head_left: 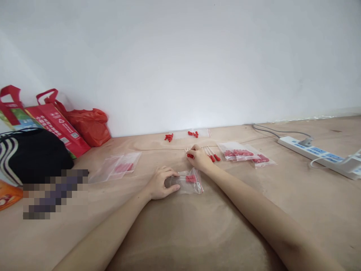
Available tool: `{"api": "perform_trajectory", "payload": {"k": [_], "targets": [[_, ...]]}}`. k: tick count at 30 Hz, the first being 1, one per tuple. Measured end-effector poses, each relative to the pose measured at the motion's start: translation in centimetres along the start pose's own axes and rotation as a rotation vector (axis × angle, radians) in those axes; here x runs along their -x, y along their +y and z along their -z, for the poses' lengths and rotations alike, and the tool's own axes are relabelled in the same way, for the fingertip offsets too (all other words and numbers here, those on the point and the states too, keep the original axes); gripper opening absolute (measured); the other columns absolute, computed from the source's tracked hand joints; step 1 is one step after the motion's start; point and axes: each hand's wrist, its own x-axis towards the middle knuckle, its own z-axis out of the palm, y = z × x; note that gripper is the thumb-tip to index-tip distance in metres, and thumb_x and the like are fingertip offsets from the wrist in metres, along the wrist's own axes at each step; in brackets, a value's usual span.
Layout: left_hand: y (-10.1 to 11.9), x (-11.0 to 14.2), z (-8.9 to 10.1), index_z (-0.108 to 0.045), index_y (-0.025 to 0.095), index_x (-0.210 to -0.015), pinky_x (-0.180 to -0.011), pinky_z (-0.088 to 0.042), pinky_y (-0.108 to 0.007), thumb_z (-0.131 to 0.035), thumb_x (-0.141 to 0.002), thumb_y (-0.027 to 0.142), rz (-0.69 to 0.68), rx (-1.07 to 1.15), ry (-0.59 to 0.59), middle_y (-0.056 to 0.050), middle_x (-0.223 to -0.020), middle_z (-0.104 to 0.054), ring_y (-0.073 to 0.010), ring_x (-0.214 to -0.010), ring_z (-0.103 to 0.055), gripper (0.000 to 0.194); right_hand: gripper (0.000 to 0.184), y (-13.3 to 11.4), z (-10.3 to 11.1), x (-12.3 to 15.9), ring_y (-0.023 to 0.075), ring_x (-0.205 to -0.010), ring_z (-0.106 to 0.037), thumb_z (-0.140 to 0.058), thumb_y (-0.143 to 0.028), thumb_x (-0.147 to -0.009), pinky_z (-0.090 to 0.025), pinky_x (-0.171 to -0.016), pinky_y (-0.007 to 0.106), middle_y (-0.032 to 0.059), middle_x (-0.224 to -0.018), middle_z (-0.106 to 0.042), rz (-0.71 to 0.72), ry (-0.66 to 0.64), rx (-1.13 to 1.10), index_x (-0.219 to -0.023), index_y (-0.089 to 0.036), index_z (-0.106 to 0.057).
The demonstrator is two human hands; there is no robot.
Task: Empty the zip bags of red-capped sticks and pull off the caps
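A red piece (190,156) is pinched by the right hand (199,159), just far of the bag (182,187); the left hand (161,183) is spread at its left end.

A wall (197,75) rises behind the table (180,233). Near it, mid-table, lie 2 clusters (169,137) of small pieces, side by side. Nearer, a zip pouch (182,188) with pieces inside lies to the right of the left hand (163,183); the right hand (200,159) is just behind the pouch, with loose pieces (217,157) to its right. Beyond these, overlapping filled pouches (225,146) lie to the right, then a power strip (297,146) at far right. More pouches (109,167) overlap left of the left hand; farther left, shopping bags (56,122) stand behind a cloth bag (36,158)
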Motion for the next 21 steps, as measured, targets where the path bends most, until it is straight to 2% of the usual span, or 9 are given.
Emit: {"api": "perform_trajectory", "payload": {"k": [6, 10, 16, 18, 21], "targets": [[0.2, 0.0, 0.4, -0.061, 0.019, -0.091, -0.078, -0.038, -0.036, -0.057, -0.072, 0.038, 0.029, -0.004, 0.004, -0.005, -0.09, -0.062, -0.0206, -0.083, -0.054, 0.027, 0.011, 0.2, -0.4, 0.3, 0.0149, -0.081, -0.053, -0.057, -0.019, -0.075, -0.041, -0.072, 0.025, 0.0074, -0.093, -0.053, 0.052, -0.11, 0.132, -0.081, -0.016, -0.065], [0.2, 0.0, 0.3, -0.061, 0.019, -0.092, -0.078, -0.039, -0.036, -0.057, -0.071, 0.037, 0.018, -0.009, 0.005, -0.005, -0.091, -0.062, -0.0207, -0.085, -0.054, 0.028, 0.013, 0.0, -0.4, 0.5, 0.0167, -0.082, -0.053, -0.058, -0.025, -0.075, -0.04, -0.073, 0.027, 0.0076, -0.091, -0.055, 0.066, -0.122, 0.183, -0.08, -0.017, -0.065], [0.1, 0.1, 0.2, -0.06, 0.019, -0.094, -0.078, -0.039, -0.034, -0.056, -0.073, 0.039, 0.011, 0.007, 0.003, -0.005, -0.092, -0.061, -0.0199, -0.085, -0.054, 0.029, 0.023, 0.1, 0.6, 0.9, 0.0215, -0.09, -0.051, -0.056, -0.036, -0.076, -0.037, -0.078, 0.033, 0.0088, -0.091, -0.057, 0.048, -0.048, 0.225, -0.088, -0.018, -0.063], [0.0, 0.1, 0.2, -0.06, 0.019, -0.094, -0.078, -0.039, -0.034, -0.055, -0.074, 0.039, 0.008, 0.012, 0.003, -0.005, -0.093, -0.061, -0.02, -0.086, -0.054, 0.029, 0.026, 0.3, 1.1, 1.4, 0.0211, -0.088, -0.051, -0.054, -0.039, -0.078, -0.037, -0.077, 0.033, 0.0088, -0.09, -0.057, 0.033, -0.004, 0.214, -0.089, -0.017, -0.062], [0.1, 0.1, 0.2, -0.06, 0.02, -0.093, -0.079, -0.039, -0.034, -0.054, -0.075, 0.039, 0.003, 0.013, 0.008, -0.005, -0.093, -0.061, -0.0198, -0.086, -0.055, 0.028, 0.02, 0.9, 1.8, 3.0, 0.019, -0.081, -0.051, -0.052, -0.034, -0.079, -0.038, -0.074, 0.031, 0.0069, -0.081, -0.057, 0.044, 0.096, 0.114, -0.084, -0.018, -0.062]]}}
